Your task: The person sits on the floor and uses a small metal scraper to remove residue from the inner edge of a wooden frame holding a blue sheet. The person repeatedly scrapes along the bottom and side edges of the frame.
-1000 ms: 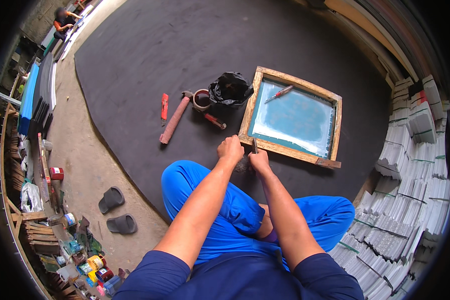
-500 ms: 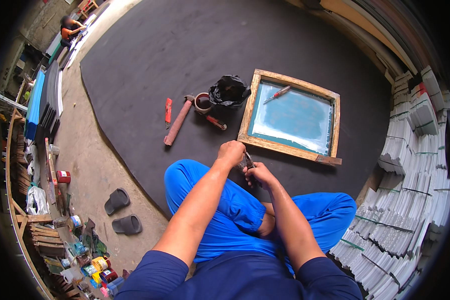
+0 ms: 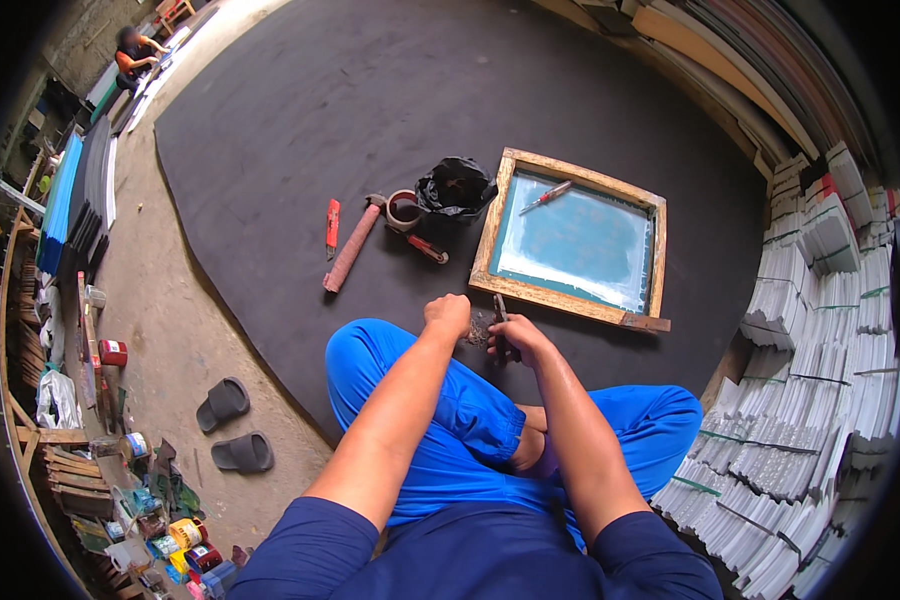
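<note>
My right hand (image 3: 520, 338) is wrapped round a dark pair of pliers (image 3: 500, 308), its jaws pointing away from me. Just to its left, my left hand (image 3: 448, 314) is closed in a fist; whatever is inside cannot be made out. Between the two hands lies a small heap of thin metal bits (image 3: 478, 328), too small to name surely. Beyond my right hand rests a wooden frame (image 3: 560, 301) with a teal and white screen (image 3: 575, 240). On its far left part lies a screwdriver (image 3: 546, 197) with a reddish handle.
Left of the frame are a black plastic bag (image 3: 454, 190), a tape roll (image 3: 403, 208), a red-handled cutter (image 3: 428, 249), a hammer (image 3: 353, 250) and a red cutter (image 3: 331, 228), all on the dark mat (image 3: 270, 120). Slippers (image 3: 223, 404), paint cans and bundled white stacks (image 3: 770, 430) flank it.
My hands have moved apart, the left one slightly left and down. The pliers now stand clear in my right hand, and the small metal heap shows between the hands.
</note>
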